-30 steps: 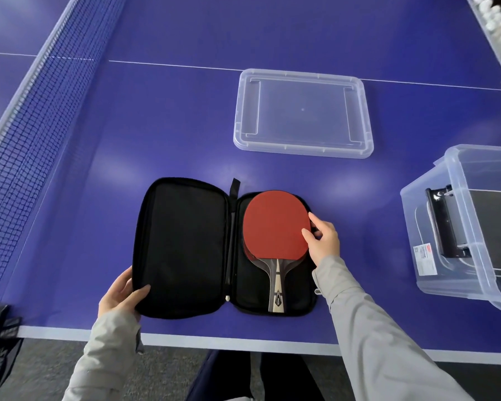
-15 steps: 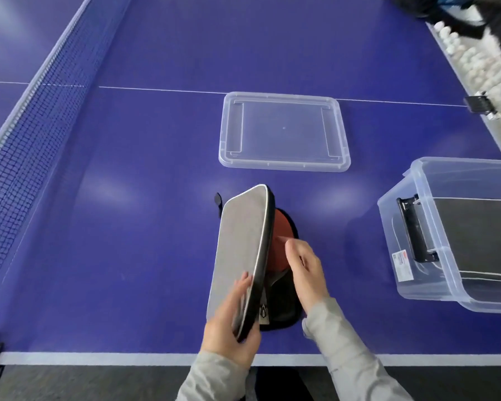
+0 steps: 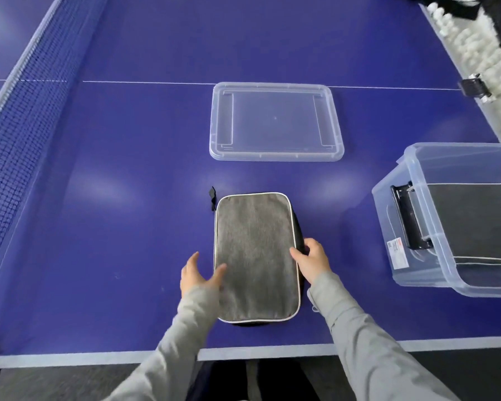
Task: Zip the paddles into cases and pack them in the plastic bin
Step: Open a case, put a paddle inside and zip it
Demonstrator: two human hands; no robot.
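A grey paddle case (image 3: 255,250) with white piping lies folded closed on the blue table, near the front edge. The paddle inside it is hidden. My left hand (image 3: 197,277) is at the case's left edge with fingers spread and the thumb touching the grey top. My right hand (image 3: 313,261) holds the right edge, thumb on top and fingers curled over the side. The clear plastic bin (image 3: 388,215) stands to the right, and another grey case (image 3: 475,221) lies inside it.
The bin's clear lid (image 3: 275,123) lies flat behind the case. The net (image 3: 18,111) runs along the left. A tray of white balls (image 3: 475,39) sits at the far right edge. A black strap (image 3: 212,198) sticks out at the case's top left corner.
The case lay open with the red paddle showing. My left hand swung the cover over to the right, and now the case lies closed with both hands at its sides.
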